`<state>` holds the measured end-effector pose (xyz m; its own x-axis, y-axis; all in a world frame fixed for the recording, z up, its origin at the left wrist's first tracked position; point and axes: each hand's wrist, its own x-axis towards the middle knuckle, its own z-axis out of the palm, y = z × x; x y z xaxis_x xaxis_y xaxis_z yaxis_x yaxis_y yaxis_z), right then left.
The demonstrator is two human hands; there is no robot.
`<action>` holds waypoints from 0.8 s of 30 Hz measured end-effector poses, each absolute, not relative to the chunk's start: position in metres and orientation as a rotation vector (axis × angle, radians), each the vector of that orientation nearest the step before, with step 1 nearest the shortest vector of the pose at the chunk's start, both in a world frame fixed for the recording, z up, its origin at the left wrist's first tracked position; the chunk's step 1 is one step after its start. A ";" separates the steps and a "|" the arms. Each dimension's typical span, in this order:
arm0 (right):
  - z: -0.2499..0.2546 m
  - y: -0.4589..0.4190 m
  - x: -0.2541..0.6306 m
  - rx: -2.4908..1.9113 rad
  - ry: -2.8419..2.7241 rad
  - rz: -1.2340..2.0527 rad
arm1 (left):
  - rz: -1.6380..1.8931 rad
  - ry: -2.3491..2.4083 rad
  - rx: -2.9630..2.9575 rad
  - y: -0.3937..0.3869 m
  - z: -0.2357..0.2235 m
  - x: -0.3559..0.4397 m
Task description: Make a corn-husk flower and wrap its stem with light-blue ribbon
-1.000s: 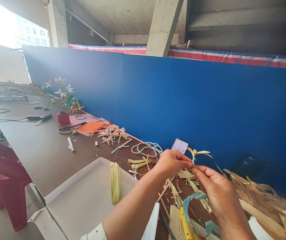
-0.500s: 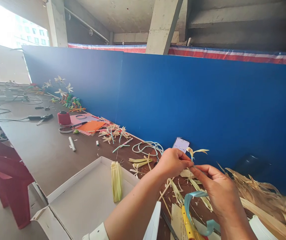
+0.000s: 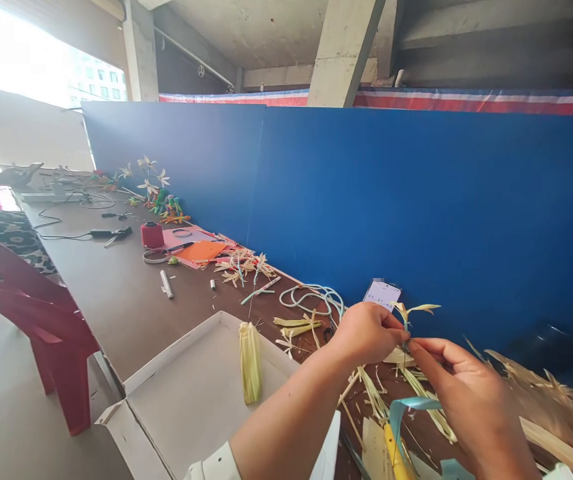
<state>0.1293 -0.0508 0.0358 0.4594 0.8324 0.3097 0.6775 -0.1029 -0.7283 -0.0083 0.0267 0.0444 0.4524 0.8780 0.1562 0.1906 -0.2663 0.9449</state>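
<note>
My left hand (image 3: pixel 370 335) pinches the thin stem of a small husk flower (image 3: pixel 411 309), just below its pale petals. The thumb and fingertips of my right hand (image 3: pixel 473 383) close on the same stem from the other side. Blue-green tape shows around the stem's top, and a loose length of the tape (image 3: pixel 413 404) hangs in a curl below my right hand. Under the hands lie strips of pale green husk (image 3: pixel 373 393) and a yellow-handled tool (image 3: pixel 397 453), partly covered by the tape. Fingers hide most of the stem.
An open white box (image 3: pixel 181 393) holds a folded husk (image 3: pixel 250 363). A phone (image 3: pixel 383 293) showing a timer leans on the blue partition (image 3: pixel 416 193). Dry husks (image 3: pixel 546 387) lie at right; red thread (image 3: pixel 152 235), orange paper (image 3: pixel 201 251) and a red chair (image 3: pixel 66 340) are left.
The view has swung slightly left, so things appear further right. My hands stay together on the flower stem, with my right fingertips now nearer the left ones.
</note>
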 end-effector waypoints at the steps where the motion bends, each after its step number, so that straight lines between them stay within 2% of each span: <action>1: 0.036 -0.051 0.129 -1.854 -1.282 0.199 | 0.897 0.929 1.738 0.026 0.045 -0.008; 10: 0.042 -0.055 0.122 -1.966 -1.323 0.055 | 0.906 0.998 1.767 0.019 0.046 -0.007; 24: 0.041 -0.053 0.120 -1.986 -1.280 0.109 | 0.926 1.071 1.864 0.015 0.049 -0.007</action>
